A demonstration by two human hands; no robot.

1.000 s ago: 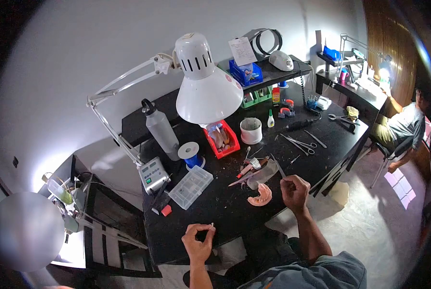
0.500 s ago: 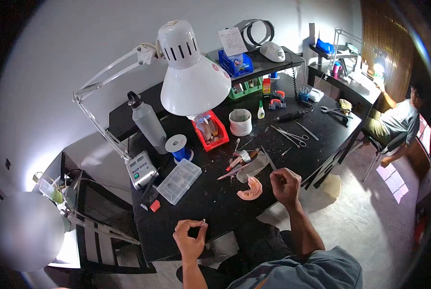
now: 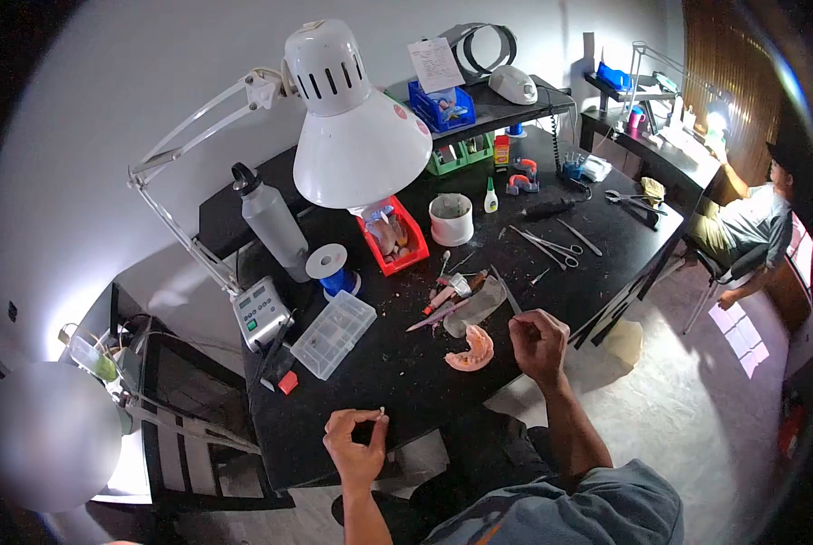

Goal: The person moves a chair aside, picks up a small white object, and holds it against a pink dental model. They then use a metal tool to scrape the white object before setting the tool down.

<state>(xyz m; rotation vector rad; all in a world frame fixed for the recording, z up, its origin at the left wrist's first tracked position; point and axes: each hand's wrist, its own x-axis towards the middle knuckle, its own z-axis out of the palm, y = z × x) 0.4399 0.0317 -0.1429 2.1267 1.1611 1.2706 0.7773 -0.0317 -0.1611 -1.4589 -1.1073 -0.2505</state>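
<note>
My left hand (image 3: pixel 355 445) is at the desk's front edge, thumb and forefinger pinching a small white piece (image 3: pixel 383 411), perhaps a tooth. My right hand (image 3: pixel 540 345) is closed round a slim metal tool whose flat blade (image 3: pixel 506 290) points up and left; the grip itself is hidden. Just left of that fist lies a pink, horseshoe-shaped dental model (image 3: pixel 471 350). Behind the model are a translucent flat slab (image 3: pixel 475 307) and a loose cluster of small tools (image 3: pixel 447 295).
A white desk lamp (image 3: pixel 361 145) hangs over the desk. Around the black top (image 3: pixel 397 336) are a clear compartment box (image 3: pixel 334 334), blue spool (image 3: pixel 335 277), red bin (image 3: pixel 393 238), white pot (image 3: pixel 451 221) and scissors-like clamps (image 3: pixel 551 250). Another person (image 3: pixel 751 218) sits at the right.
The whole view has shifted slightly, so the desk things appear a little up and left. Both hands keep their grips and stay nearly in place.
</note>
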